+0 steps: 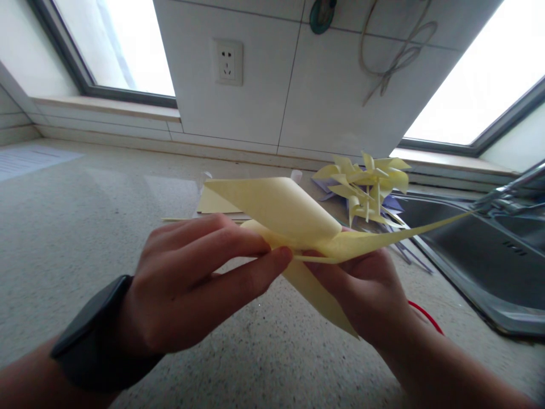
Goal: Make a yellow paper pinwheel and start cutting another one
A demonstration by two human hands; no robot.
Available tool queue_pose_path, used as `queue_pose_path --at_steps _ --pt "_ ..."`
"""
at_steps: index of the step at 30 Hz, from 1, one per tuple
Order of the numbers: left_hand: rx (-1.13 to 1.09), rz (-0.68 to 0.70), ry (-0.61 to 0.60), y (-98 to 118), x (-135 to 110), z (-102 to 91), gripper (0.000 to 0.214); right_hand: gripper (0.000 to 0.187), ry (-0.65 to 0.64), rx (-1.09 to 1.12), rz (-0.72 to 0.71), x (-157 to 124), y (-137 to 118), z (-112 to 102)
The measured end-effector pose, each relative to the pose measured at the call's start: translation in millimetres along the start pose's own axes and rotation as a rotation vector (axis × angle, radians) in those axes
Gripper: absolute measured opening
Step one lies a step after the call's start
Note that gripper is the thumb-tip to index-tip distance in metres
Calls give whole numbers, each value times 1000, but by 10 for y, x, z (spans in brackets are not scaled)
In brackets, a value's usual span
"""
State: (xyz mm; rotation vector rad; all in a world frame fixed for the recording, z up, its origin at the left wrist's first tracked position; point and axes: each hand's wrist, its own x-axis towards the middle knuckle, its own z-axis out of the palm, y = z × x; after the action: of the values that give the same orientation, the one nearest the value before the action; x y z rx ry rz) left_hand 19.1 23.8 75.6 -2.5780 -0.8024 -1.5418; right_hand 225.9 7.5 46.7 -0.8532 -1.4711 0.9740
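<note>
A pale yellow paper pinwheel (281, 207) is held up above the counter, its curved blades spreading left, right and downward. My left hand (204, 278), with a black band on the wrist, pinches the paper near its middle between thumb and fingers. My right hand (370, 284) grips the same paper from the right, thumb against its centre and the other fingers partly hidden behind a blade. Where my fingertips meet, a thin pale piece runs along the paper; its kind is unclear. One long blade points right, towards the sink.
Several finished yellow pinwheels (370, 184) lie at the back right over purple pieces. Behind my hands are yellow paper (217, 201) and a thin stick (170, 219). A steel sink (451, 284) with a faucet (511, 193) is at right. Printed paper (34, 159) lies far left.
</note>
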Motion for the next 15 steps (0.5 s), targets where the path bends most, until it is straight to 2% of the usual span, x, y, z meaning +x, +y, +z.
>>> queue_pose_path --at_steps 6,11,15 --pt "-30 -4 -4 2 7 -33 10 12 -20 4 6 -11 -15 2" --pt "-30 -27 -23 2 -12 -38 9 7 -17 -75 -48 -9 -48 -5" --pt "-28 -21 -12 -1 -25 -38 7 11 -17 -114 -83 -14 -58 -9"
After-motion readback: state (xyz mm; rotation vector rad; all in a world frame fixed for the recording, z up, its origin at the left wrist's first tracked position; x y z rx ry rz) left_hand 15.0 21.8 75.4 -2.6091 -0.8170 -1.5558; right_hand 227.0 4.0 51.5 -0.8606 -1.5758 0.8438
